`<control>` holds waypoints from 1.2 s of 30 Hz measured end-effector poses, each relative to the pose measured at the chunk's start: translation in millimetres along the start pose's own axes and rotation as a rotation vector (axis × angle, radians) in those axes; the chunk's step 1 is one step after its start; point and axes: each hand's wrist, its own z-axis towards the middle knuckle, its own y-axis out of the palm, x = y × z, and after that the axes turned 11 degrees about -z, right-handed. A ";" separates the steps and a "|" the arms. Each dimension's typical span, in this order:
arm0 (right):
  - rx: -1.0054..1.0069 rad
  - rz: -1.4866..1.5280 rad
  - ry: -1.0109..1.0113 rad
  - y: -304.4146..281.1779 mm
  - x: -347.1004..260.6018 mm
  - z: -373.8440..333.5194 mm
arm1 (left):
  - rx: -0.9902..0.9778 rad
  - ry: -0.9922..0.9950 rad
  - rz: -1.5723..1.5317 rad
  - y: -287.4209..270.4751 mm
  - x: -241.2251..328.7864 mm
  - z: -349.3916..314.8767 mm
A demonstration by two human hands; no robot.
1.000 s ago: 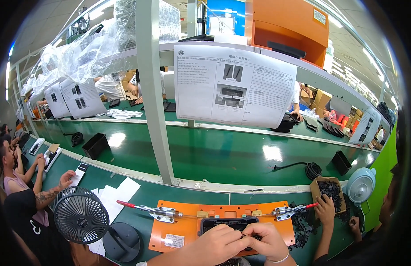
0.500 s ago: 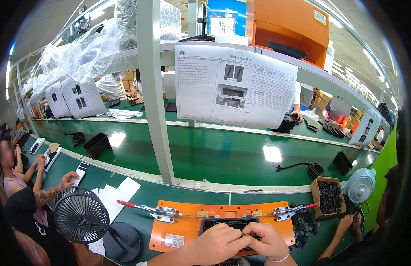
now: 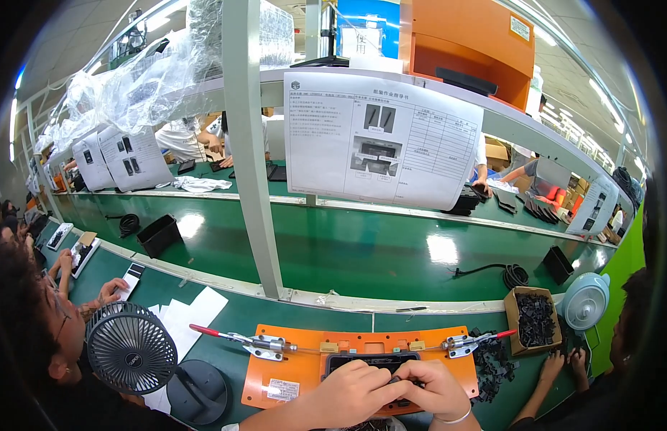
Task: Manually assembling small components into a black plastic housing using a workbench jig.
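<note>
My left hand (image 3: 355, 394) and my right hand (image 3: 435, 391) meet over the near side of an orange fixture (image 3: 315, 378). Both have bent, closed fingers, pinching a small black part (image 3: 396, 379) between them; most of it is hidden. Behind my knuckles a black plastic housing (image 3: 373, 357) sits in the fixture, its near portion covered by my hands. Red-handled toggle clamps stand on either side, the left clamp (image 3: 265, 346) and the right clamp (image 3: 463, 346). Below my wrists, a plastic bag (image 3: 394, 424) with dark bits is partly visible.
Loose black parts (image 3: 491, 366) lie right of the fixture, beside a cardboard box (image 3: 518, 345) of more. A black fan (image 3: 132, 348) and white papers (image 3: 193, 316) are on the left. Co-workers sit at both sides. A green conveyor (image 3: 362, 255) carries black bins (image 3: 159, 236) and cables.
The co-worker at left has leaned forward, head now beside the fan. My hands stay nearly in place, and a dark part shows more between my fingers. The conveyor bins have shifted slightly right.
</note>
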 end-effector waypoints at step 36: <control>0.113 0.045 0.009 0.9 -5.3 2.2 | 0.213 -0.164 -0.075 9.7 -3.3 -2.9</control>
